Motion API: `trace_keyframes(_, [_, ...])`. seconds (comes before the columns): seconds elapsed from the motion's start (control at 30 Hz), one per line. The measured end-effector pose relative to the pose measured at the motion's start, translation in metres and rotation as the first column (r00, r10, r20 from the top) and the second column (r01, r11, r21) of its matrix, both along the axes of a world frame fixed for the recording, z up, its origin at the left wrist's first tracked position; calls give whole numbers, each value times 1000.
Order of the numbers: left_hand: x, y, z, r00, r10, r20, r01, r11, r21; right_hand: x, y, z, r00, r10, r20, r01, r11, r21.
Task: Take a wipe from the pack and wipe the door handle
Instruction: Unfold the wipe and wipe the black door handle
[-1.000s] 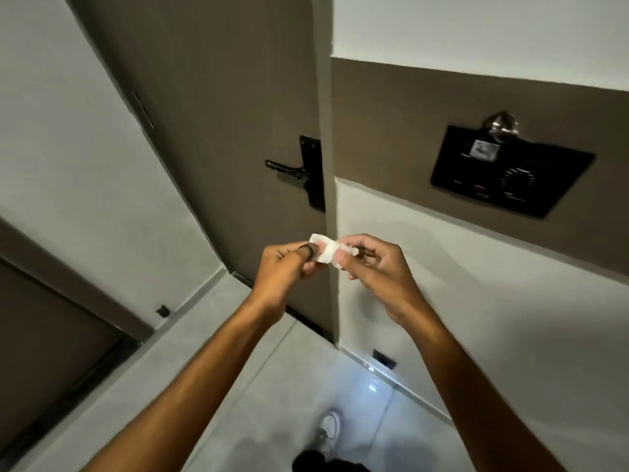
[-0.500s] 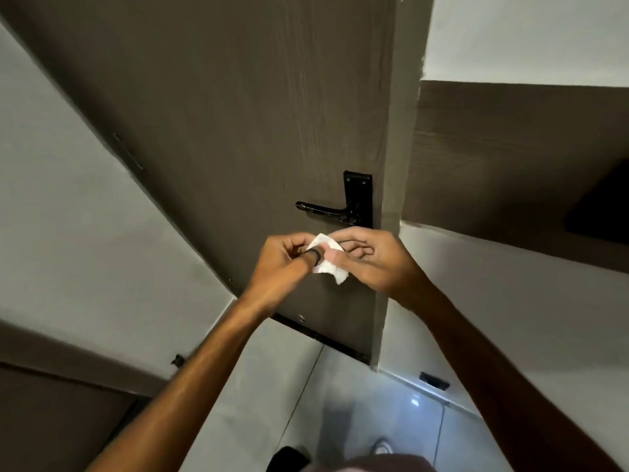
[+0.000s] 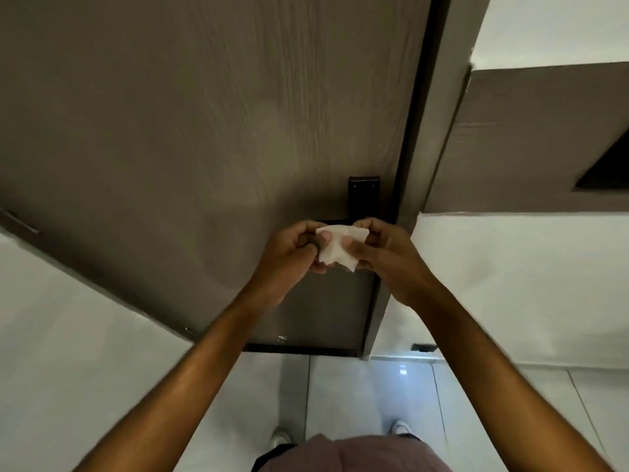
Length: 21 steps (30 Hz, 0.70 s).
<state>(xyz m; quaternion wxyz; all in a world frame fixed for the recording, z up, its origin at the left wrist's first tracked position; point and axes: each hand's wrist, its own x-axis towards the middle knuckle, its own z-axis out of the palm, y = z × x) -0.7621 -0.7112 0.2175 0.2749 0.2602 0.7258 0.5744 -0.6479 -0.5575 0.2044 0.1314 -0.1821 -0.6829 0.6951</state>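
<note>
A small white wipe [image 3: 338, 247] is stretched between my two hands. My left hand [image 3: 289, 257] pinches its left edge and my right hand [image 3: 384, 257] pinches its right edge. Both hands are raised right in front of the black door handle [image 3: 363, 195] on the brown door [image 3: 204, 114]. Only the handle's upright back plate and a short strip of the lever show above my fingers; the rest is hidden behind my hands and the wipe. The wipe pack is not in view.
The door frame [image 3: 422, 131] runs down just right of the handle. A brown wall band [image 3: 527, 141] with a dark panel corner [image 3: 609, 168] lies to the right, above white wall. Pale floor tiles [image 3: 357, 396] and my shoes are below.
I have come closer to the door and now face it squarely. My hands have risen in front of the handle, and the wipe is more unfolded between them.
</note>
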Motion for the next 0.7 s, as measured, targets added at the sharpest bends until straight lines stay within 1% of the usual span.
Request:
trace_keyframes(0.1, [-19, -12, 0, 999, -43, -9, 44, 998, 47, -2, -15, 2, 998, -58, 22, 57, 997, 46])
trace_keyframes(0.2, [-31, -19, 1, 986, -137, 96, 129, 988, 83, -2, -27, 5, 990, -142, -24, 142, 990, -10])
trace_keyframes(0.27, [-38, -24, 2, 959, -226, 173, 213, 973, 90, -3, -36, 7, 980, -195, -47, 194, 980, -34])
trace_keyframes(0.37, [-47, -29, 5, 929, -320, 188, 306, 947, 101, 0, -44, 10, 969, -241, -61, 239, 970, -38])
trace_keyframes(0.5, [-54, -32, 6, 921, -378, 91, 374, 925, 64, 11, -45, 14, 967, -251, -32, 253, 965, 65])
trace_keyframes(0.6, [-55, -25, 11, 909, -416, -17, 417, 908, 45, 18, -39, 19, 953, -300, -37, 302, 951, 67])
trace_keyframes(0.63, [-55, -22, 12, 906, -419, -62, 421, 907, 29, 19, -38, 22, 942, -333, -43, 336, 934, 126])
trace_keyframes(0.67, [-53, -19, 13, 900, -422, -107, 425, 905, 9, 21, -38, 24, 925, -376, -56, 378, 894, 239])
trace_keyframes(0.7, [-50, -15, 16, 892, -427, -151, 431, 903, -11, 22, -38, 25, 904, -414, -109, 423, 825, 374])
